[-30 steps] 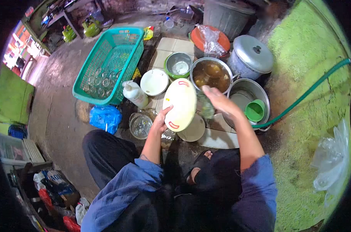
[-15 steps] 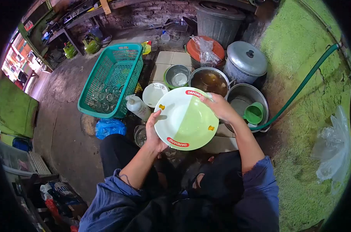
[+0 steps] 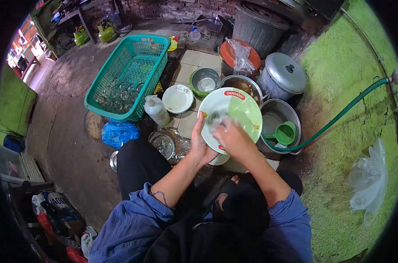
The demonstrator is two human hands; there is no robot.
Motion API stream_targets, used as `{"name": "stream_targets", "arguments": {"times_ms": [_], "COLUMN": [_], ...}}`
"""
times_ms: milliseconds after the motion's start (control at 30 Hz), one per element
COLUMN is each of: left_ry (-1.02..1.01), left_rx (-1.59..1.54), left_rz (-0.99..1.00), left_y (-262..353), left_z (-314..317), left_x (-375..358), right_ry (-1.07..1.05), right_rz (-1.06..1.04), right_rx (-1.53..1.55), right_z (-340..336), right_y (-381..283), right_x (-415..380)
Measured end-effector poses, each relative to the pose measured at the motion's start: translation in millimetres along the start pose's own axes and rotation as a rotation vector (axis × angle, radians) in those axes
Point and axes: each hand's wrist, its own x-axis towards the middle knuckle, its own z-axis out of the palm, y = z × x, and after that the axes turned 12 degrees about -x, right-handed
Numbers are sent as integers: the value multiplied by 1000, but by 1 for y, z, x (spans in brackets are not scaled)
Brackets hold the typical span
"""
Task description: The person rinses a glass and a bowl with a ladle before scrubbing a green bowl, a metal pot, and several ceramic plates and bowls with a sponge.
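My left hand (image 3: 200, 144) grips the lower left rim of a white and light-green plate (image 3: 243, 110) with red lettering, held tilted toward me. My right hand (image 3: 231, 136) presses a green scrubbing sponge (image 3: 215, 118) against the plate's inner face. Only part of the sponge shows past my fingers. Under the plate lies another pale plate (image 3: 220, 159) on the tiled floor. Behind the plate sits a metal pot of brown water (image 3: 244, 83).
A teal basket (image 3: 129, 74) holding several glasses stands at upper left, with a white soap bottle (image 3: 156, 111) and white bowl (image 3: 177, 99) beside it. A green-rimmed metal bowl (image 3: 204, 81), lidded pot (image 3: 283, 74), pot with green scoop (image 3: 284, 131), green hose (image 3: 339, 116), glass dish (image 3: 162, 145) and blue bag (image 3: 119, 133) surround me.
The plate turned from edge-on to facing me. My right hand moved from the plate's top rim down onto its inner face with the sponge.
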Motion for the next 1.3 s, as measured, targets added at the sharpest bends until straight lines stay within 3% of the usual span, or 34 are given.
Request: {"name": "stream_targets", "arguments": {"times_ms": [100,167,233,300,367,400,433,500,567,633,700,767,800,900,967,1033,1133,1233,1300], "left_ry": [-4,-68,-74,-79,-90,-65,-41,-13,-77,-60,-75,-94,-79,-50,-48,-50,-13,-21,-5], "left_rx": [-18,41,28,35,17,50,85,130,25,16,48,68,80,100,158,156,138,193,197], "left_rz": [14,81,91,43,4,66,131,197,35,26,31,27,41,-24,-1,-56,-50,-3,22], "left_y": [0,-3,-6,-12,-17,-18,-18,-12,-5,-8,-15,-17,-18,-18,-22,-22,-21,-19,-20], "left_z": [11,19,23,22,20,19,18,19,20,18,18,10,5,1,5,6,3,5,14], "left_x": [-1,-2,-3,-5,-7,-9,-10,-10,-10,-8,-5,-4,-5,-6,-2,-3,-6,-5,-9], "right_ry": [-89,-58,293,308,167,258,-170,23,51,148,392,-168,-22,147,208,263,127,54,124], "right_rz": [77,108,125,134,319,181,206,-38,-45,193,305,299,-70,-92,201,356,-30,-81,232], "right_rx": [80,-91,-328,-460,-205,-83,191,73,-343,-564,-491,-130,-169,-228,-418,-446,-74,-198,-487], "right_z": [-17,-19,-15,-13,9,23,25,15,-2,-15,0,2,7,-5,-3,3,17,-8,-9], "right_y": [-9,2,17,21,10,-4,-18,-23,7,29,24,-4,-7,8,34,30,5,7,17], "right_x": [3,10,18,26,35,32,28,18,17,27,38,42,39,34,40,40,34,28,32]}}
